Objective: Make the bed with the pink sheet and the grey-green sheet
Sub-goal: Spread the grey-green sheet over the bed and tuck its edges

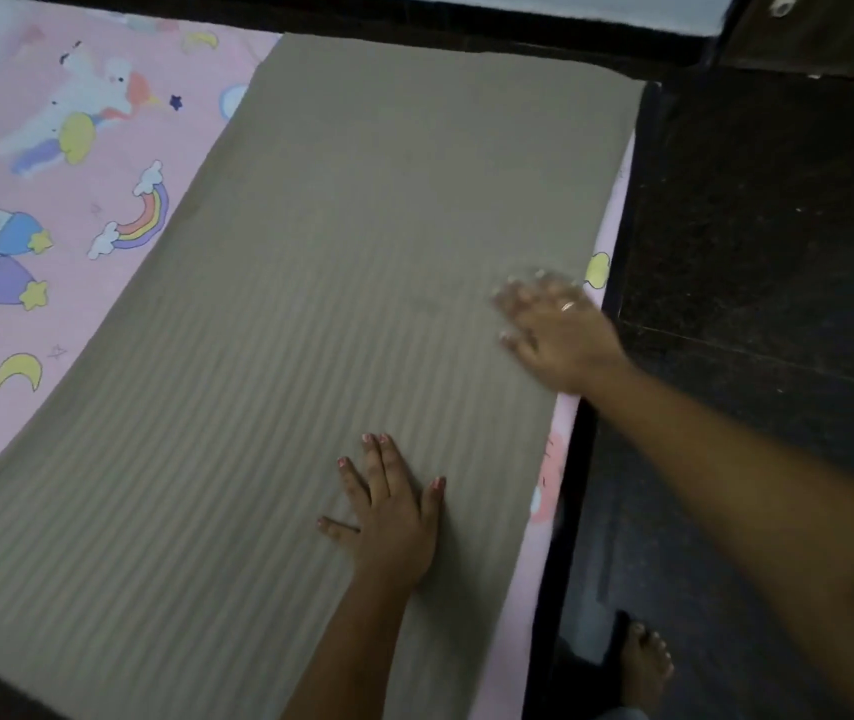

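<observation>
The grey-green sheet point(342, 283), ribbed with fine stripes, lies flat as a long folded band over the right half of the bed. Under it the pink sheet point(77, 163), printed with unicorns, rainbows and moons, covers the mattress and shows on the left and as a thin strip along the right edge. My left hand point(388, 517) presses flat on the grey-green sheet with fingers spread. My right hand point(555, 330), wearing a ring, lies flat and motion-blurred on the same sheet near its right edge.
A dark bed frame edge point(575, 485) runs down the right side of the mattress. Beyond it is dark tiled floor point(757, 226), where a bare foot point(645, 662) stands. Dark furniture point(819, 33) sits at the top right.
</observation>
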The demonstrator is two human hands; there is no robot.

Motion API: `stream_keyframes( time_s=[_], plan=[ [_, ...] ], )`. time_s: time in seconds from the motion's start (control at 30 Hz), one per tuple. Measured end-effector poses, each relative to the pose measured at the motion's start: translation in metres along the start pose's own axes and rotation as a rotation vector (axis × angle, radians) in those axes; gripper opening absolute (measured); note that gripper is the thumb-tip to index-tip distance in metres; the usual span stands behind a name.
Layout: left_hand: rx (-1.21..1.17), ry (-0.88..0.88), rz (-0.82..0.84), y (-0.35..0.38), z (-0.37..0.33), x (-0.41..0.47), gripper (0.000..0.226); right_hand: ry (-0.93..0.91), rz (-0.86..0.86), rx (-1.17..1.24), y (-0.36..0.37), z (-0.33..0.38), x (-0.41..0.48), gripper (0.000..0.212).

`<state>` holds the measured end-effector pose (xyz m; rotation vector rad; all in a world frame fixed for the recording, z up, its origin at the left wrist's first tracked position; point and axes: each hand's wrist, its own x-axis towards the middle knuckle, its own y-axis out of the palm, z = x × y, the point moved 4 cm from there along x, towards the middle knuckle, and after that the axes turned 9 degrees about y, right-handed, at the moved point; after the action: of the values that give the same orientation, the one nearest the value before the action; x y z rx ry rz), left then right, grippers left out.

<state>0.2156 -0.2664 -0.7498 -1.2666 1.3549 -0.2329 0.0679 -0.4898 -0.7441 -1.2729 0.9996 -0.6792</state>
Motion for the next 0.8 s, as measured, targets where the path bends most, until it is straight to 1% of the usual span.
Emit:
stream_keyframes(
  time_s=[0.07, 0.1, 0.13, 0.17, 0.2, 0.23, 0.3, 0.33, 0.37, 0.4, 0.47, 0.5, 0.53, 0.6, 0.63, 0.67, 0.73, 0.77, 0.8],
  plan=[
    [-0.04, -0.028, -0.042, 0.001, -0.026, 0.01, 0.077, 0.202, 0.012, -0.034, -0.015, -0.039, 0.029, 0.063],
    [-0.048, -0.026, -0.086, 0.002, -0.042, 0.017, 0.076, 0.27, -0.008, -0.056, -0.024, -0.047, 0.039, 0.061],
    [-0.053, -0.015, -0.154, 0.001, -0.061, 0.023, 0.077, 0.273, -0.043, -0.078, -0.031, -0.045, 0.046, 0.061],
    [-0.059, 0.002, -0.228, 0.0, -0.08, 0.031, 0.083, 0.212, -0.071, -0.081, -0.037, -0.032, 0.048, 0.059],
    [-0.071, 0.019, -0.272, -0.002, -0.096, 0.038, 0.092, 0.098, -0.073, -0.051, -0.035, -0.011, 0.044, 0.055],
    [-0.085, 0.027, -0.249, -0.001, -0.113, 0.046, 0.096, -0.052, -0.037, -0.021, -0.028, 0.012, 0.033, 0.053],
    [-0.091, 0.001, -0.184, 0.005, -0.131, 0.057, 0.079, -0.326, 0.079, 0.046, -0.005, 0.045, 0.002, 0.054],
    [-0.087, -0.024, -0.187, 0.007, -0.133, 0.059, 0.073, -0.395, 0.112, 0.064, -0.002, 0.044, -0.004, 0.057],
    [-0.085, -0.037, -0.219, 0.005, -0.133, 0.058, 0.069, -0.422, 0.11, 0.06, -0.003, 0.033, 0.003, 0.062],
    [-0.085, -0.044, -0.251, 0.004, -0.133, 0.058, 0.068, -0.418, 0.07, 0.033, -0.007, 0.015, 0.019, 0.065],
    [-0.105, -0.048, -0.259, 0.002, -0.131, 0.058, 0.066, -0.324, 0.031, -0.018, -0.018, -0.028, 0.055, 0.068],
    [-0.111, -0.056, -0.238, 0.002, -0.131, 0.06, 0.065, -0.249, -0.004, -0.026, -0.025, -0.053, 0.075, 0.064],
    [-0.111, -0.064, -0.217, 0.003, -0.13, 0.061, 0.066, -0.154, 0.0, -0.042, -0.028, -0.08, 0.092, 0.059],
    [-0.128, -0.087, -0.199, 0.002, -0.132, 0.062, 0.069, 0.022, 0.092, -0.098, -0.041, -0.125, 0.118, 0.057],
    [-0.134, -0.096, -0.195, 0.001, -0.134, 0.062, 0.069, 0.085, 0.134, -0.132, -0.048, -0.137, 0.127, 0.058],
    [-0.139, -0.108, -0.186, 0.001, -0.137, 0.062, 0.071, 0.114, 0.141, -0.17, -0.055, -0.14, 0.132, 0.059],
    [-0.139, -0.124, -0.175, -0.002, -0.144, 0.066, 0.075, 0.025, 0.047, -0.197, -0.064, -0.115, 0.136, 0.06],
    [-0.144, -0.124, -0.171, -0.006, -0.149, 0.071, 0.073, -0.055, 0.02, -0.165, -0.064, -0.091, 0.132, 0.059],
    [-0.155, -0.12, -0.17, -0.011, -0.155, 0.077, 0.071, -0.156, 0.031, -0.118, -0.063, -0.065, 0.123, 0.058]
  ],
)
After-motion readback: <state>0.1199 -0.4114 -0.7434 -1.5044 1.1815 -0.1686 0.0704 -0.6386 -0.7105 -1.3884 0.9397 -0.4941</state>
